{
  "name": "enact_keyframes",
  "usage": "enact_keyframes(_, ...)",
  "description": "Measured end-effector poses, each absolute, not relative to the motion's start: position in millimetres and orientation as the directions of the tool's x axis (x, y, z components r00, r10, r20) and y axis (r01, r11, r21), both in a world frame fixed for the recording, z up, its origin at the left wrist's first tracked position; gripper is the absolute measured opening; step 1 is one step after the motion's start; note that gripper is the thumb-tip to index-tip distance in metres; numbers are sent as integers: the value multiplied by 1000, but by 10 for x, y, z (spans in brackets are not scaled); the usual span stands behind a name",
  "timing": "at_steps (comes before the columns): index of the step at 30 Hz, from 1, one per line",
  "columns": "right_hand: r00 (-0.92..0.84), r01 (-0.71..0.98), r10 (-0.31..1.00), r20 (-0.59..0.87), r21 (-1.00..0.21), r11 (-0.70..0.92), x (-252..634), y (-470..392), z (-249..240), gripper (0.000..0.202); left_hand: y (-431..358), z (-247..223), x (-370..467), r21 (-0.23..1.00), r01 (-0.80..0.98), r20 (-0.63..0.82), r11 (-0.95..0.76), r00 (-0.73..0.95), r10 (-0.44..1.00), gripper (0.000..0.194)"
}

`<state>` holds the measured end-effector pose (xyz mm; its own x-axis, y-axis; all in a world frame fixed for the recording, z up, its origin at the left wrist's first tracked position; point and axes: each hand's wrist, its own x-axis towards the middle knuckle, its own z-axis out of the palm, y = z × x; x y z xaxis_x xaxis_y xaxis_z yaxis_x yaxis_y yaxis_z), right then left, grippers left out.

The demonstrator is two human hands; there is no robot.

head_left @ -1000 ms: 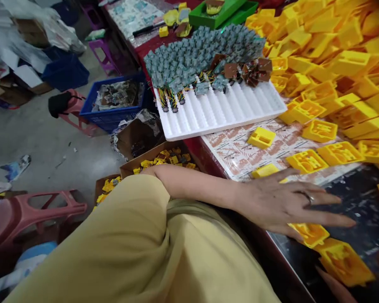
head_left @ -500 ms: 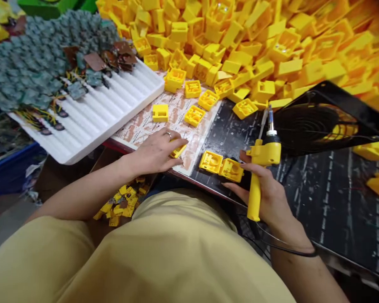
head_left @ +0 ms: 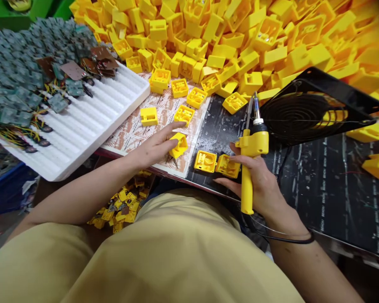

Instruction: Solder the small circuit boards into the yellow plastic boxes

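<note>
My left hand (head_left: 154, 147) reaches over the patterned sheet with its fingers stretched apart. One finger lies against the side of a tilted yellow plastic housing (head_left: 180, 145); another extends to the edge of a second housing (head_left: 184, 113) behind it. My right hand (head_left: 260, 176) is wrapped round the handle of a yellow soldering gun (head_left: 252, 145), its metal tip pointing away from me. Just left of that hand, two open yellow housings, one flat (head_left: 205, 161) and one near my fingers (head_left: 228, 166), sit side by side on the black mat.
A heap of yellow housings (head_left: 208, 38) covers the back of the table. At left, a white foam tray (head_left: 113, 109) carries many wired circuit boards (head_left: 15, 80). A black fan (head_left: 303, 109) stands behind the soldering gun. Below the table edge lie more yellow pieces (head_left: 123, 206).
My left hand's fingers have spread, and the housing beside them shows more fully. The view has shifted slightly right. My right hand still holds the soldering gun in about the same place.
</note>
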<state>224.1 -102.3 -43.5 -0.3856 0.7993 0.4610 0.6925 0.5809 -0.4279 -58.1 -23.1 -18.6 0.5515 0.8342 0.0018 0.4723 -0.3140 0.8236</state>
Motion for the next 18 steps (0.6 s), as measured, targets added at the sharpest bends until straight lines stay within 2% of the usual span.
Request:
enact_keyframes(2,-434,657,769,469,-419,627,2153,-962,-415,53,-216,-189,-576,790,502,3,-352,571,821,50)
enact_keyframes(3,-460,639,754,469,-414,648,2110,-932,-415,52,-216,-173,-581,733,549,5,-402,587,809,49)
enact_keyframes(5,-496,619,737,460,-408,671,2053,-889,-427,47,-229,-112,-617,538,687,5,-489,577,816,46)
enact_keyframes(7,-506,617,735,450,-407,674,2041,-873,-446,43,-247,-34,-690,328,798,22,-506,529,848,43)
enact_keyframes(9,-497,619,739,455,-412,669,2058,-875,-455,44,-252,24,-772,232,810,64,-539,541,839,42)
enact_keyframes(11,-479,624,748,459,-421,658,2073,-879,-450,50,-238,42,-817,243,719,76,-652,656,751,46)
enact_keyframes(14,-476,623,759,443,-440,647,2066,-874,-423,49,-201,8,-759,312,595,-7,-741,781,624,57)
enact_keyframes(18,-498,602,762,413,-468,647,2135,-902,-366,47,-216,-19,-558,311,663,-134,-681,740,659,66)
